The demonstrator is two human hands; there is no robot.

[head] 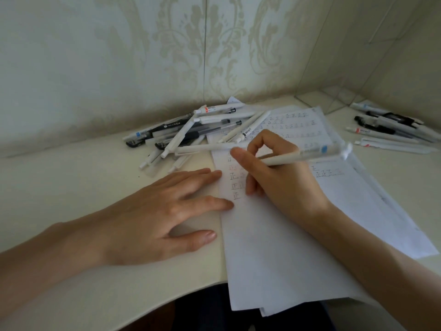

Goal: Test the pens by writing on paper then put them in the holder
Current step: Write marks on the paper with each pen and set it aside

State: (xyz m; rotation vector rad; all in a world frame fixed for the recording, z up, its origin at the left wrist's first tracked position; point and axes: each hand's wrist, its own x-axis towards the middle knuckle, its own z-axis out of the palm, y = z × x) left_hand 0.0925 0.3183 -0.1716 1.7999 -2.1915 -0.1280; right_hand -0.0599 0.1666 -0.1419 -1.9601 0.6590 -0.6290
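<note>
Cream desk (71,177) w/ curved front edge fills 6 to 9 o'clock. Back wall (95,56), 10 to 1: pale damask wallpaper, 1 vertical seam (204,44) at 12. Plainer side wall (393,44) at 2. Soft, even light; dark gap (202,314) below desk edge at 6.

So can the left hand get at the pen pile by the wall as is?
Probably yes. The left hand lies flat, holding nothing; the pen pile sits just beyond its fingertips with bare table between.
</note>
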